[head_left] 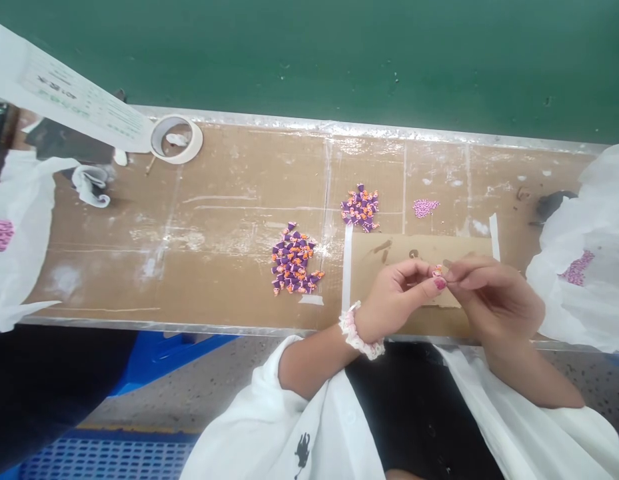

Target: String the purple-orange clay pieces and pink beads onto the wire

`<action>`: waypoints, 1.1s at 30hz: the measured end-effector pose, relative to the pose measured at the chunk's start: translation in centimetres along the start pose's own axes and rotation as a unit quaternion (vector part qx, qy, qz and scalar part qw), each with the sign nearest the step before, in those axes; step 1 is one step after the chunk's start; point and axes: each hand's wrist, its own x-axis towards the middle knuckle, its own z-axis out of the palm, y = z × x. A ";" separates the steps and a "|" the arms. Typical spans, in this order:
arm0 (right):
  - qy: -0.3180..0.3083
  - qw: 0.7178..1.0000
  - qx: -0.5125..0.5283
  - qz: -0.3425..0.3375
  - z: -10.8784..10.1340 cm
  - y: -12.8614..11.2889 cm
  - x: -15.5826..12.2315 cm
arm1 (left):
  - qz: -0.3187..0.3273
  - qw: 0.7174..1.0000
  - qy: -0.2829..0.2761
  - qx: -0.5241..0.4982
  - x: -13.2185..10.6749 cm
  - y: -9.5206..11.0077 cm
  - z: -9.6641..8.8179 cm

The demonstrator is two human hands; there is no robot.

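My left hand and my right hand meet over a taped cardboard patch at the bench's near edge. Between their pinched fingertips sits one tiny orange and pink piece. Both hands have their fingers closed around it. A pile of small purple and orange pieces lies to the left of my left hand. A smaller pile of the same pieces lies further back. A little heap of pink bits is beside it on the right.
The cardboard-covered bench has metal edges. A tape roll and a printed sheet sit at the back left. White plastic bags holding pink bits stand at the far left and far right. A blue crate is below.
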 end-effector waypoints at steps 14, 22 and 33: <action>0.040 0.991 -0.111 -0.070 0.8 -0.2 -1.1 | -0.127 0.980 -0.074 -0.133 0.5 -0.7 -0.7; 0.027 0.987 -0.143 -0.068 1.0 -0.4 -1.4 | -0.121 0.985 -0.080 -0.098 0.2 0.0 -0.7; 0.074 0.997 0.002 0.026 1.7 -0.2 -1.6 | 0.001 0.997 -0.048 0.057 -0.1 0.0 -0.8</action>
